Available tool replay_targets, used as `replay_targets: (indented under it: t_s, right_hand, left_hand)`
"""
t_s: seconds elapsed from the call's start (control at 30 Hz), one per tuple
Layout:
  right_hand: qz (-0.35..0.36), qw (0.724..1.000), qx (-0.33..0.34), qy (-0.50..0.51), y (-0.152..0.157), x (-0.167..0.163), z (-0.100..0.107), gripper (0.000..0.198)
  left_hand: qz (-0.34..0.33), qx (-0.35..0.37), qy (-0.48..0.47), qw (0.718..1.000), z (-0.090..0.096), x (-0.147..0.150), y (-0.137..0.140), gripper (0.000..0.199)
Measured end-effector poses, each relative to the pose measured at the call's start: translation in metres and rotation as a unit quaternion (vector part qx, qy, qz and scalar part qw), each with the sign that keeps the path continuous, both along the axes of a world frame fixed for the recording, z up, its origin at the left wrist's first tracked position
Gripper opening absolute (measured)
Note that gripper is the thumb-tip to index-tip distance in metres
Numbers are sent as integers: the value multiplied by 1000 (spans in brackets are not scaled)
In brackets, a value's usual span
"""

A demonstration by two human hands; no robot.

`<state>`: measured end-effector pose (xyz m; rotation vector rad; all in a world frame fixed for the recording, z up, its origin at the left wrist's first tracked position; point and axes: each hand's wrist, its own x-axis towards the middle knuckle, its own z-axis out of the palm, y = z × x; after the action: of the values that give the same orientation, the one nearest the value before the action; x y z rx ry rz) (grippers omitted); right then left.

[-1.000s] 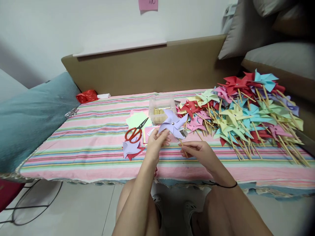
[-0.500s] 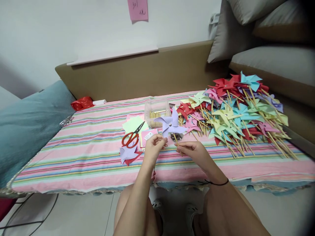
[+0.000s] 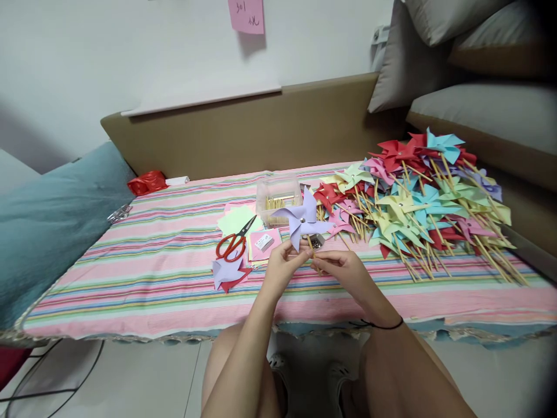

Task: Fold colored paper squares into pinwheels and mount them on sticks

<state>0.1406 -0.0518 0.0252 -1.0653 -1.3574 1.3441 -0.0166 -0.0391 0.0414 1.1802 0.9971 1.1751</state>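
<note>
A lilac paper pinwheel on a thin wooden stick stands upright before me, a small round fastener at its centre. My right hand pinches the lower stick between thumb and fingers. Just under the blades, my left hand closes on the same stick, its thumb against it. Behind the stick, partly covered, sits a small container of dark metal pieces. Beyond the pinwheel is a clear plastic box of short wooden sticks.
Red-handled scissors lie on coloured paper sheets, with loose lilac pinwheel paper below. Finished pinwheels are heaped on the right. A striped cloth covers the seat; a red plastic bag lies at the far left.
My left hand has moved right, from beside the pinwheel onto its stick, and has closed there. My right hand keeps its pinch low on the stick.
</note>
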Motion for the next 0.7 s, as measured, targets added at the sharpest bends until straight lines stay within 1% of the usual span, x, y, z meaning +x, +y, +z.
replay_targets:
  t_s: [0.1,0.17,0.27,0.37,0.5,0.7]
  right_hand:
    - [23,1000,9,3,-1,-4,0,24]
    - [14,1000,-7,12,-1,-7,-2,24]
    - [-17,999,-36,25,-1,-10,-5,29]
    - [-19,999,-28,16,-1,-12,-8,26]
    - [-14,1000,-6,9,-1,-13,-6,22]
    - [-51,998,31,8,-1,-11,-4,18]
  left_hand:
    - [14,6,-2,1000,-5,5,1,25]
    - [43,8,-4,999,-7,6,2,24]
    - [95,8,-27,995,-5,4,2,22]
    - [122,-12,-44,991,-2,2,3,24]
    - [121,-20,-56,991,0,3,3,28]
    - [84,-9,-46,995,0,7,6,25]
